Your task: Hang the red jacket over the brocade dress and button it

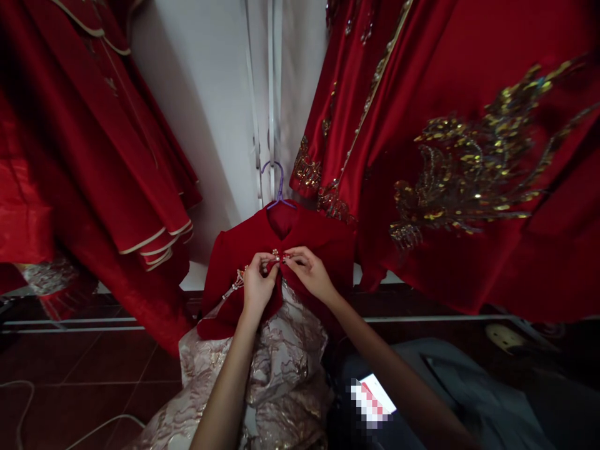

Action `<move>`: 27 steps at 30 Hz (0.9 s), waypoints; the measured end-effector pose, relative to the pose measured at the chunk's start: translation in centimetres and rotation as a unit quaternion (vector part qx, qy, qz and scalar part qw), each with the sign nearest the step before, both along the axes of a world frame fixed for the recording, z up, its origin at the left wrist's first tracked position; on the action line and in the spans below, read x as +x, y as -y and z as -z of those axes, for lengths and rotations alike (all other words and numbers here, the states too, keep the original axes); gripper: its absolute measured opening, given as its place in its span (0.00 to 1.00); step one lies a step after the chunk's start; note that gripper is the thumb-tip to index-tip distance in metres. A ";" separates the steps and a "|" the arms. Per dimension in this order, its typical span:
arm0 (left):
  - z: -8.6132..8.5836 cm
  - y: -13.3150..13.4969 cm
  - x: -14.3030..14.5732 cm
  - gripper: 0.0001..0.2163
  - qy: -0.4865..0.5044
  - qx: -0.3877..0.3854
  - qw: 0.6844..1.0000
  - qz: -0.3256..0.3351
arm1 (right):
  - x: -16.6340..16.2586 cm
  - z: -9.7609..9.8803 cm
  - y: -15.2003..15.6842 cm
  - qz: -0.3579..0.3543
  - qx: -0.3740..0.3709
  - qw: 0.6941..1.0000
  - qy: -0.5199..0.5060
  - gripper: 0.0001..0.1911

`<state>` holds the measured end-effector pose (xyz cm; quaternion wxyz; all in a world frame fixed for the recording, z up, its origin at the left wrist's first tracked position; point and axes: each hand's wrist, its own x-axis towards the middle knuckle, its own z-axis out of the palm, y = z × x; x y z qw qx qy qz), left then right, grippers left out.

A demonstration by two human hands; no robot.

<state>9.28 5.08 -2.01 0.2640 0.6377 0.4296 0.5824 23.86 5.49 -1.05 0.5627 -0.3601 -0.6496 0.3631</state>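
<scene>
A small red jacket hangs on a purple hanger over a pale pink and gold patterned skirt. My left hand and my right hand meet at the jacket's front opening. Both pinch a small beaded gold clasp between fingertips, fingers closed on it. A beaded trim runs down the jacket's left side.
Long red gowns hang on both sides: a plain one with cream piping at left, one with gold sequin embroidery at right. A white wall stands behind. Dark red floor tiles, a white cable and a lit phone screen lie below.
</scene>
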 end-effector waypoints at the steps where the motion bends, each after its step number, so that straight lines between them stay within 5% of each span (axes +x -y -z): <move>1: -0.3 0.1 -0.1 0.06 -0.021 -0.001 1.000 0.002 | 0.0 0.0 0.0 0.010 0.007 1.000 0.010 0.13; 12: -4.4 -0.1 -2.0 0.04 -0.254 0.053 0.963 0.075 | -0.4 -1.3 0.3 0.086 0.107 0.988 0.074 0.11; 27: -6.0 -0.6 -2.1 0.04 -0.354 0.116 0.923 0.090 | 0.4 -0.9 -0.8 0.019 0.037 0.999 0.009 0.17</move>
